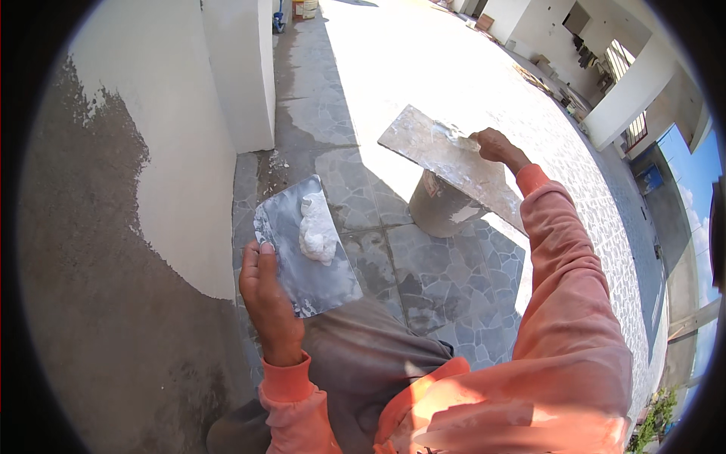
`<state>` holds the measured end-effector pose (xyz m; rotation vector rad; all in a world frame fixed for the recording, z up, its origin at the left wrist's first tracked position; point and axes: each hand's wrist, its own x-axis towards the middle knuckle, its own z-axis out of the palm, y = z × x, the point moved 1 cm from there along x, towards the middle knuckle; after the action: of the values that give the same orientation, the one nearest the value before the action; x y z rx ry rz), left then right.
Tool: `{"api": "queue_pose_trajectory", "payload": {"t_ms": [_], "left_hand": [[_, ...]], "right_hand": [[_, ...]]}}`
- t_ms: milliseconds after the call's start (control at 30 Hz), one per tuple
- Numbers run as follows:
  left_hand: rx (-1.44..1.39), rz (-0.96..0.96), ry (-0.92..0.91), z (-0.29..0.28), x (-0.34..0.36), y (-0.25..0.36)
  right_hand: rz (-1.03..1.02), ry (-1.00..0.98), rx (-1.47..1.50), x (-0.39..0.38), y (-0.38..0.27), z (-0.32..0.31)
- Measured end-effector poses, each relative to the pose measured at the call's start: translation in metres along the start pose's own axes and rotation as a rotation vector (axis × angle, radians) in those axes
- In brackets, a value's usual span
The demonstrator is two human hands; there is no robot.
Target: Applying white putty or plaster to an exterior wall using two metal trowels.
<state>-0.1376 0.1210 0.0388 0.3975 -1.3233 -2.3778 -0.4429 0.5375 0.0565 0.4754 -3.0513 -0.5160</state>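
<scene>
closest in is the orange sleeve point(529, 363) and grey trousers point(363, 363), person looks to be crouched or bent over the stone floor point(446, 280). left hand point(265, 299) comes up out of the cuff and is clamped on the near edge of a flat metal hawk point(306, 246), thumb laid on top of the plate, rest of the fingers underneath so can't see them. a lump of white putty point(316, 231) sits roughly in the middle of the plate, a bit toward the far side. that stuff looks soft and sticky, so i'd guess it stays put while the plate is kept fairly level but would slide or sag if it tips much. the plate itself looks thin and stiff, probably light, and the edge near the hand seems the sensible spot to hold since the rest is smeared. further out the right hand point(495, 144) is closed round the far end of a long trowel point(450, 163), a wide stiff blade caked with dried grey and white, held over a bucket point(439, 208) standing on the floor; can't tell whether it rests on the rim. whatever handle it has is hidden by the hand. off to the left is the wall point(174, 151), white coat on the upper part, bare grey render lower down with a ragged line between. beyond that a white pillar point(242, 68), then sunlit paving and an open building point(575, 45) in the distance.
</scene>
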Motion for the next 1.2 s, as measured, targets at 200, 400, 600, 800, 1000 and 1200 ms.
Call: {"api": "queue_pose_trajectory", "payload": {"t_ms": [200, 400, 600, 800, 1000, 1200], "left_hand": [[0.004, 0.006, -0.013, -0.001, 0.0, -0.001], [0.033, 0.02, -0.005, -0.003, 0.001, 0.0], [0.009, -0.014, 0.0, -0.003, 0.002, -0.01], [0.046, -0.011, -0.03, -0.004, 0.0, -0.009], [0.05, -0.005, -0.016, -0.005, 0.0, -0.009], [0.015, -0.012, 0.001, -0.004, -0.001, -0.008]], "right_hand": [[0.077, -0.106, 0.107, 0.019, 0.01, -0.036], [-0.068, -0.27, -0.005, 0.015, -0.012, -0.032], [-0.081, -0.051, 0.053, 0.013, -0.002, -0.012], [-0.004, -0.142, 0.036, 0.024, 0.002, -0.046], [-0.144, -0.187, 0.073, 0.011, -0.015, -0.027], [-0.002, -0.113, -0.017, 0.009, 0.011, -0.022]]}}
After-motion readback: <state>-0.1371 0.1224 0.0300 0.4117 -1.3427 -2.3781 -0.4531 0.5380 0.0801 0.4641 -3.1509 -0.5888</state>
